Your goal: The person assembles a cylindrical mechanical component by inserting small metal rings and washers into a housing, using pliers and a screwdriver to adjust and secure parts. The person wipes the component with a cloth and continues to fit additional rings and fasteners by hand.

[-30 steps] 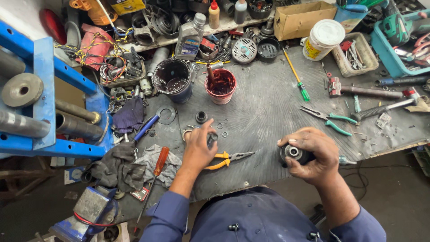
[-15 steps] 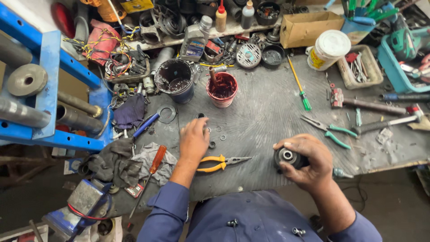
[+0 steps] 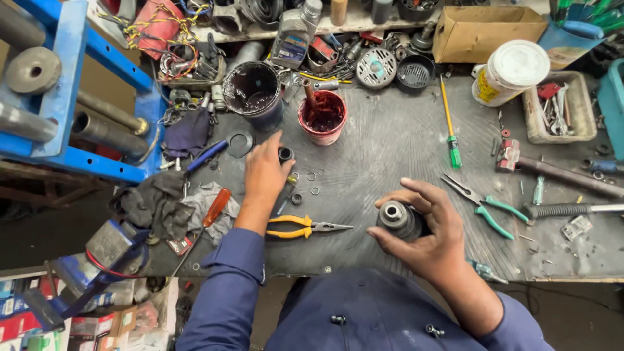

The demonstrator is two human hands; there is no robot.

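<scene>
My right hand [image 3: 432, 237] grips a round dark metal part with a hollow hub [image 3: 396, 219], held just above the near edge of the grimy workbench [image 3: 390, 140]. My left hand [image 3: 265, 170] reaches forward across the bench, its fingertips touching a small black cylindrical sleeve [image 3: 285, 155]. Several small washers and rings [image 3: 305, 185] lie just right of that hand. Yellow-handled needle-nose pliers [image 3: 305, 227] rest on the bench between my two forearms.
A red tub of dark liquid [image 3: 322, 117] and a black tub [image 3: 253, 94] stand behind the left hand. Green-handled pliers [image 3: 484, 205], a green screwdriver [image 3: 450, 127], a white jar [image 3: 510, 71], a cardboard box [image 3: 487, 32], rags [image 3: 162, 205] and a blue press frame [image 3: 58, 84] surround the work area.
My left hand has moved forward from the pliers area to the small black sleeve. My right hand has kept hold of the round part, shifting slightly.
</scene>
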